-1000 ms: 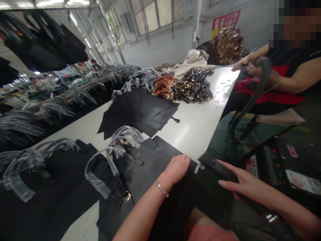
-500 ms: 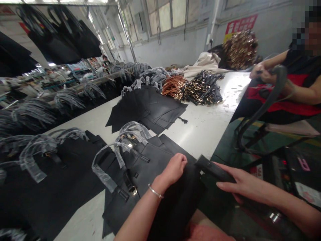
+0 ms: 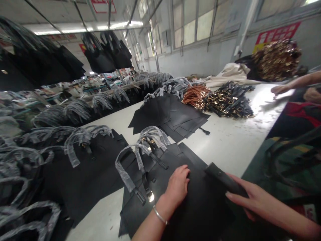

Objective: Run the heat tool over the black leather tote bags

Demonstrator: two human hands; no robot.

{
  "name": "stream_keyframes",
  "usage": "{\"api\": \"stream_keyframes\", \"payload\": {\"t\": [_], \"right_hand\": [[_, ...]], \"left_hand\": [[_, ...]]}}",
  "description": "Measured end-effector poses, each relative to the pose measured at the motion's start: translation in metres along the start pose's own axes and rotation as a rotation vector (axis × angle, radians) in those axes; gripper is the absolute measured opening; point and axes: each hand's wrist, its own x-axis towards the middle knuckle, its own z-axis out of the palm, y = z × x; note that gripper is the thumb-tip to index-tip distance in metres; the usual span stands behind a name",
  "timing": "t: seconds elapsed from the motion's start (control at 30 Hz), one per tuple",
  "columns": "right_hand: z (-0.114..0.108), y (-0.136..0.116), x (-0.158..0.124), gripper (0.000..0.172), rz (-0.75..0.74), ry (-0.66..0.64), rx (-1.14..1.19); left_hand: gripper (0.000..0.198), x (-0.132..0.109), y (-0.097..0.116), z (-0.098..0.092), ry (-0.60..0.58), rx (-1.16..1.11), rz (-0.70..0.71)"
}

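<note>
A black leather bag [image 3: 165,167] with plastic-wrapped handles [image 3: 136,157] lies flat on the white table [image 3: 225,140] in front of me. My left hand [image 3: 177,187], a thin bracelet on its wrist, rests on the bag's near part with its fingers curled down, pinching the black material. My right hand [image 3: 247,201] lies along the bag's right end, fingers stretched around a narrow black edge piece [image 3: 222,177] that sticks up over the table's edge.
More black bags with wrapped handles [image 3: 82,157] lie to the left. Flat black leather panels [image 3: 173,113], brown straps [image 3: 195,95] and black buckled straps [image 3: 230,100] lie farther back. Another person's hands [image 3: 281,89] work at the far right. Bags hang overhead.
The view has swung up and left. My left hand has slid slightly along the bag; my right hand keeps its hold on the bag's right end.
</note>
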Motion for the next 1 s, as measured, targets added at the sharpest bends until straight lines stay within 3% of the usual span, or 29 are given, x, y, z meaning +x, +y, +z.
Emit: {"api": "stream_keyframes", "payload": {"t": [0.1,0.2,0.33,0.5,0.6,0.73,0.9,1.0], "right_hand": [[0.009,0.002,-0.007,0.086,0.003,-0.010,0.035],[0.018,0.006,-0.019,0.092,0.055,-0.040,0.079],[0.026,0.004,-0.034,0.085,0.068,0.033,0.160],[0.019,0.009,-0.048,0.077,-0.016,0.158,0.301],[0.009,0.023,-0.054,0.076,0.003,0.240,0.350],[-0.008,0.046,-0.063,0.080,0.021,0.385,0.339],[-0.031,0.062,-0.075,0.090,0.039,0.578,0.302],[-0.043,0.061,-0.085,0.094,0.034,0.640,0.288]], "left_hand": [[0.039,0.002,-0.030,-0.035,0.155,0.239,-0.269],[0.042,0.004,-0.061,-0.058,0.148,0.282,-0.467],[0.039,0.007,-0.094,-0.061,0.114,0.050,-0.579],[0.037,0.016,-0.108,-0.062,0.266,-0.356,-0.656],[0.036,0.022,-0.088,-0.078,0.274,-0.693,-0.639],[0.041,0.035,-0.031,-0.116,0.313,-1.000,-0.462],[0.047,0.041,0.046,-0.173,0.411,-1.162,-0.125],[0.036,0.026,0.066,-0.187,0.444,-1.172,0.014]]}}
